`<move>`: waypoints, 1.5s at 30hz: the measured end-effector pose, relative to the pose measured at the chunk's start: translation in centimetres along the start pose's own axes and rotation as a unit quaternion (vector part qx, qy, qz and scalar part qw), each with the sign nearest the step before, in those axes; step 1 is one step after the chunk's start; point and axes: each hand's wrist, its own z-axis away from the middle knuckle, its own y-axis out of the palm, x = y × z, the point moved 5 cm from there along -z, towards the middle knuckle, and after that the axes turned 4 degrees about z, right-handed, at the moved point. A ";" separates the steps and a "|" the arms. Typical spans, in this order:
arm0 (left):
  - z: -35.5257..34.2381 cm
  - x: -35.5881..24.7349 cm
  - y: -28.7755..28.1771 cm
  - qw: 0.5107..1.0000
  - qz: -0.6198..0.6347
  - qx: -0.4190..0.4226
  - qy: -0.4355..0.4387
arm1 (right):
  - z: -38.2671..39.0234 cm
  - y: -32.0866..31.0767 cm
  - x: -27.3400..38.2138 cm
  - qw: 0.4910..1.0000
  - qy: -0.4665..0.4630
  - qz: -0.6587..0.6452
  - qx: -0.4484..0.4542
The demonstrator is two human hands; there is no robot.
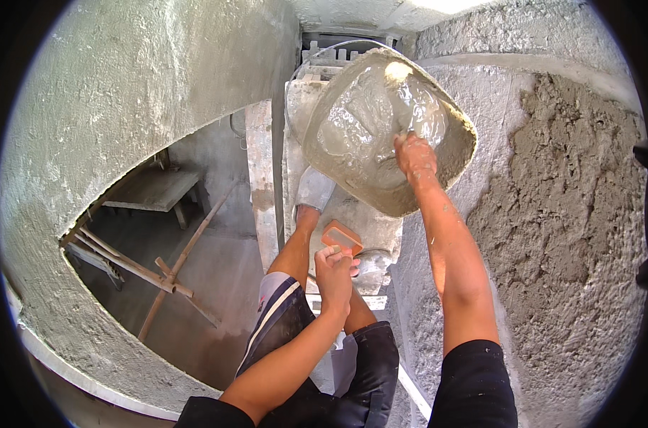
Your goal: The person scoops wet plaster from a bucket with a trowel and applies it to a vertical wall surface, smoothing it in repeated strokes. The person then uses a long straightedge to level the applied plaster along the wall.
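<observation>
Wet mortar is being scooped from the bucket point(381, 135) by the right hand point(414, 155), its grip hidden. An orange float point(342, 236) is clasped by the left hand point(334, 274). Next, transfer to the rough wall point(566, 214) is judged necessary.

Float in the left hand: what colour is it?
Orange float, held by the left hand; head view.

Glossy wet mortar point(370, 125); rough plaster wall point(573, 214); orange plastic float point(342, 236).
</observation>
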 end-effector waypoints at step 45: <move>0.5 0.4 0.4 0.999 0.000 0.027 0.040 | 0.2 -1.9 -1.4 0.998 -0.056 -0.005 -0.018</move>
